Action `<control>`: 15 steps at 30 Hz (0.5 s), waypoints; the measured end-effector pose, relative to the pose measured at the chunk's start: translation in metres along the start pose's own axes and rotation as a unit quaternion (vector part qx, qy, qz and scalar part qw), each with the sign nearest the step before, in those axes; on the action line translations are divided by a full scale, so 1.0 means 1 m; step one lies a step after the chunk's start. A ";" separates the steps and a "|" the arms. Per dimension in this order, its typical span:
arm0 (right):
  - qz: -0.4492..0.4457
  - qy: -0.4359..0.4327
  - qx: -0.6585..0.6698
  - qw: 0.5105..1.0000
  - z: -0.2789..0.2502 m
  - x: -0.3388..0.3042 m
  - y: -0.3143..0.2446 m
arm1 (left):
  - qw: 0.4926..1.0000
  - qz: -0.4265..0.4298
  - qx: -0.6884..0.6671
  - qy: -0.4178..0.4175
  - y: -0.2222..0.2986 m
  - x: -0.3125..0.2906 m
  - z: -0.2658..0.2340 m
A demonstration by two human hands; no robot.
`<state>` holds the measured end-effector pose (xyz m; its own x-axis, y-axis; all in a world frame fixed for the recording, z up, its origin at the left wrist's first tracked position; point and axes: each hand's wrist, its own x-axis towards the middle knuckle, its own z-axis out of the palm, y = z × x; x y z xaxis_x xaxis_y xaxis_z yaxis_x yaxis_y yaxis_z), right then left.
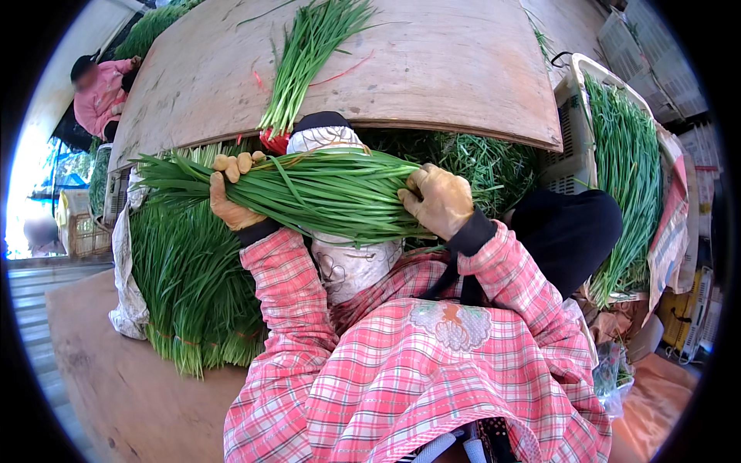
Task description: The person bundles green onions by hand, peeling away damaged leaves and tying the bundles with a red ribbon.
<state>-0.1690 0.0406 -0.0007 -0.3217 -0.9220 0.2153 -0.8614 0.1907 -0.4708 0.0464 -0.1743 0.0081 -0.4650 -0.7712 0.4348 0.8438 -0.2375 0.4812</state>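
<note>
A long bundle of green garlic chives [332,193] lies crosswise in front of me, held in both hands. My left hand [234,193], in a tan glove, is closed round it near the loose end that fans out to the left. My right hand [438,201], gloved too, grips the right part, with its fingers curled over the stalks. Beneath the middle of the bundle is a white patterned cloth-covered shape [359,270] with a black top, partly hidden. Another, smaller bunch of chives [312,58] rests on the wooden board [448,69] beyond, pale stems toward me.
Red ties [347,69] lie on the board. Banded chives [197,285] are stacked at the left beside white sacking [123,270]. Loose greens [494,166] sit under the board's edge. A crate of chives [625,177] stands right. A person in pink [100,96] sits far left.
</note>
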 end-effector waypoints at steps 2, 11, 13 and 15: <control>-0.026 0.042 -0.083 0.995 0.004 -0.005 0.002 | 1.000 0.002 -0.006 -0.022 -0.003 -0.003 -0.007; 0.137 0.002 -0.156 0.978 -0.010 -0.032 0.053 | 0.997 0.013 0.042 -0.064 -0.020 -0.002 0.023; 0.152 -0.002 -0.140 0.978 -0.010 -0.037 0.064 | 0.995 0.003 0.058 -0.085 -0.024 0.003 0.028; 0.194 -0.008 -0.143 0.971 -0.012 -0.039 0.070 | 0.995 0.010 0.071 -0.069 -0.024 0.003 0.034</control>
<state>-0.2216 0.0937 -0.0318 -0.6396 -0.7667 0.0556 -0.7512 0.6081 -0.2567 0.0153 -0.1506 0.0235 -0.4887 -0.6846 0.5409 0.8117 -0.1293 0.5697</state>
